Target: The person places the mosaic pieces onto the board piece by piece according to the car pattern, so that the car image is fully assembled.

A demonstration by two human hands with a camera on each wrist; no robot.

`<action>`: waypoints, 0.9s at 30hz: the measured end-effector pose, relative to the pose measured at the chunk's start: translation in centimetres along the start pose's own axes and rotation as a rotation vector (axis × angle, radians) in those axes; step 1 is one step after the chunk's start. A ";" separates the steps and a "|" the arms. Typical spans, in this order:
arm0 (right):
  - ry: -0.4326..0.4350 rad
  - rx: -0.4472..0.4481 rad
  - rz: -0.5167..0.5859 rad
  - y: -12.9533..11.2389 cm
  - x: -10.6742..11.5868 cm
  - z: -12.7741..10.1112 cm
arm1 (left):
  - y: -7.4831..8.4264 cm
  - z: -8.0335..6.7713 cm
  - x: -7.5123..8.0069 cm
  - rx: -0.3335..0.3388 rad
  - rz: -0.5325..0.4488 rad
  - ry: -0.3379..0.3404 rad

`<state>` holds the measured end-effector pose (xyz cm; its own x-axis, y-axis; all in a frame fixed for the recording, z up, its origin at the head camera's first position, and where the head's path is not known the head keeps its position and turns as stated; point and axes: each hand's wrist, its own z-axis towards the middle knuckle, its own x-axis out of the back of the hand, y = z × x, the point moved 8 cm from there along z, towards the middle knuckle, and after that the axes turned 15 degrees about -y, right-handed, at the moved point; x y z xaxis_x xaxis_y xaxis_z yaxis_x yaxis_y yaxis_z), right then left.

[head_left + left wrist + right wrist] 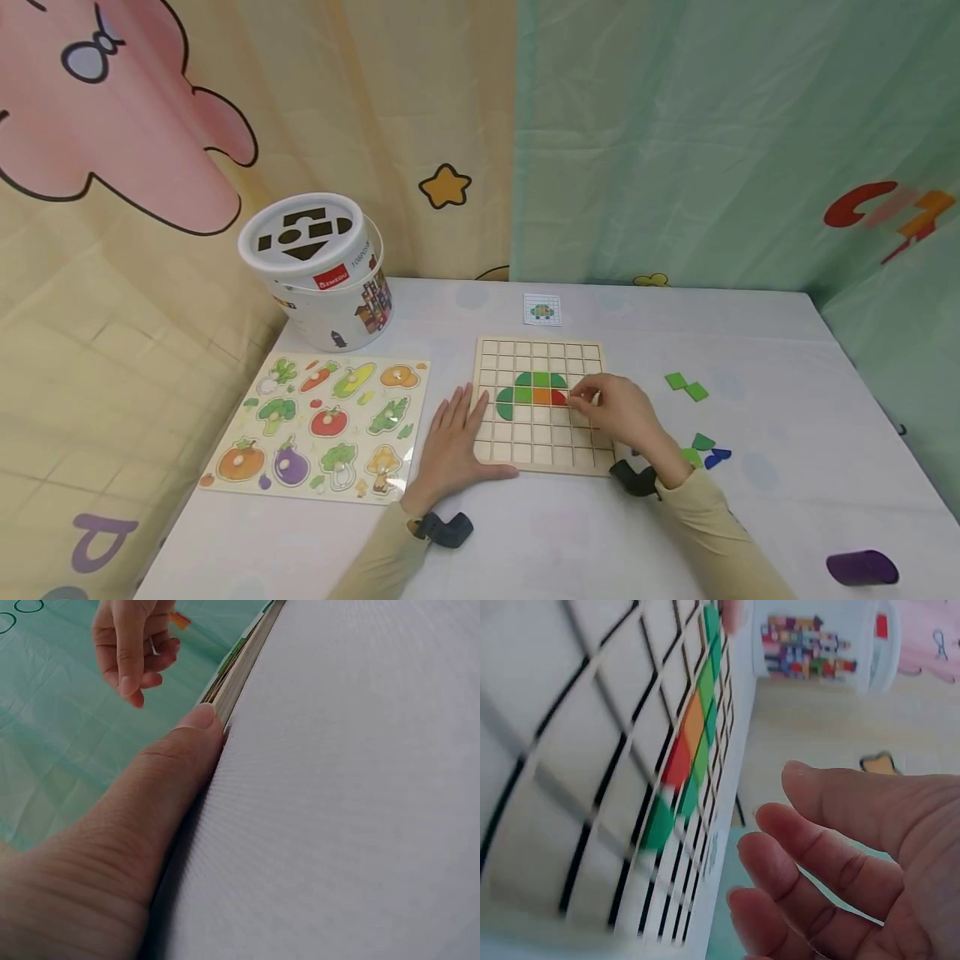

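A wooden grid board point(525, 450) lies in front of me. Green, orange and red tiles sit in its cells, forming a low domed shape. A red tile point(558, 398) is beside an orange tile point(542, 396). In the right wrist view a dark green tile point(657, 825) sits next to the red one. My right hand point(617, 410) hovers over the board's right side, fingers loosely bent, with nothing visible between thumb and fingertips. My left hand point(453, 450) rests spread at the board's near left corner; its thumb point(161, 769) lies along the near edge.
A vegetable picture board point(300, 487) lies on the left, with a lidded white bucket point(330, 308) behind it. A small pattern card point(542, 310) is beyond the grid. Light green tiles point(686, 386) and blue pieces point(717, 457) lie to the right, a purple cylinder point(862, 568) nearer.
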<state>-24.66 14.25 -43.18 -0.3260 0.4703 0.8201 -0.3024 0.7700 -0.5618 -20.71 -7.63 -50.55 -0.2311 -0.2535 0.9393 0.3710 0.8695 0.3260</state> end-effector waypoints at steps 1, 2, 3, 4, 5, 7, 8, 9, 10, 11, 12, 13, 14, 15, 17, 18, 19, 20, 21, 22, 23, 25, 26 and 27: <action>0.014 -0.017 -0.002 0.7 0.5 -0.3 | 0.0 0.0 0.0 0.000 -0.002 0.001; 0.029 -0.033 -0.012 1.3 1.0 -0.6 | 0.0 0.0 0.1 0.000 -0.005 0.001; 0.044 -0.050 -0.023 2.0 1.5 -1.0 | 0.0 0.0 0.1 0.000 -0.007 0.001; 0.059 -0.066 -0.033 2.7 2.0 -1.3 | 0.0 0.0 0.1 0.000 -0.008 0.002; 0.069 -0.085 -0.041 3.4 2.4 -1.5 | 0.0 0.0 0.1 -0.001 -0.008 0.002; 0.086 -0.126 -0.061 4.9 3.2 -2.0 | 0.1 -0.1 0.1 -0.003 -0.008 0.001; 0.090 -0.150 -0.068 5.7 3.5 -2.3 | 0.1 -0.1 0.1 -0.004 -0.008 0.002; 0.090 -0.176 -0.070 6.4 3.9 -2.5 | 0.1 -0.1 0.1 -0.005 -0.006 0.005; 0.089 -0.206 -0.075 7.2 4.1 -2.7 | 0.1 -0.1 0.1 -0.005 -0.004 0.005; 0.085 -0.238 -0.079 8.0 4.4 -3.0 | 0.1 -0.1 0.0 -0.004 -0.004 0.003; 0.081 -0.272 -0.081 8.8 4.6 -3.2 | 0.1 -0.1 0.0 -0.002 -0.002 0.002; 0.076 -0.301 -0.084 9.5 4.8 -3.4 | 0.1 -0.1 0.0 -0.001 -0.001 0.003; 0.069 -0.326 -0.083 10.2 4.9 -3.7 | 0.1 -0.1 -0.1 0.001 0.001 0.001; 0.064 -0.349 -0.081 10.8 5.0 -3.9 | 0.1 -0.1 -0.1 0.004 0.004 -0.001; 0.058 -0.387 -0.072 11.9 5.2 -4.3 | 0.0 0.0 -0.3 0.007 0.004 -0.005; 0.059 -0.398 -0.069 12.4 5.3 -4.4 | 0.0 0.0 -0.3 0.008 0.006 -0.005; 0.061 -0.410 -0.068 12.8 5.4 -4.5 | 0.0 0.0 -0.3 0.008 0.006 -0.006; 0.063 -0.422 -0.066 13.2 5.6 -4.7 | 0.0 0.0 -0.3 0.009 0.006 -0.007; 0.066 -0.433 -0.062 13.5 5.7 -4.7 | 0.0 0.0 -0.3 0.008 0.007 -0.005; 0.067 -0.443 -0.059 13.8 5.7 -4.8 | 0.0 0.0 -0.3 0.007 0.007 -0.005; 0.069 -0.449 -0.057 14.0 5.8 -4.9 | 0.0 0.0 -0.2 0.006 0.006 -0.003; 0.067 -0.458 -0.054 14.3 5.9 -4.9 | 0.0 0.0 -0.1 0.004 0.005 -0.002; 0.068 -0.458 -0.055 14.3 6.0 -4.9 | 0.1 0.0 -0.1 0.002 0.005 0.001; 0.069 -0.458 -0.056 14.3 6.0 -4.9 | 0.1 0.0 -0.1 0.001 0.005 0.003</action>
<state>-26.58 30.20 -45.78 -0.2559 0.4378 0.8619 0.1135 0.8990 -0.4229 -20.65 -7.56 -50.58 -0.2264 -0.2510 0.9411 0.3715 0.8709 0.3216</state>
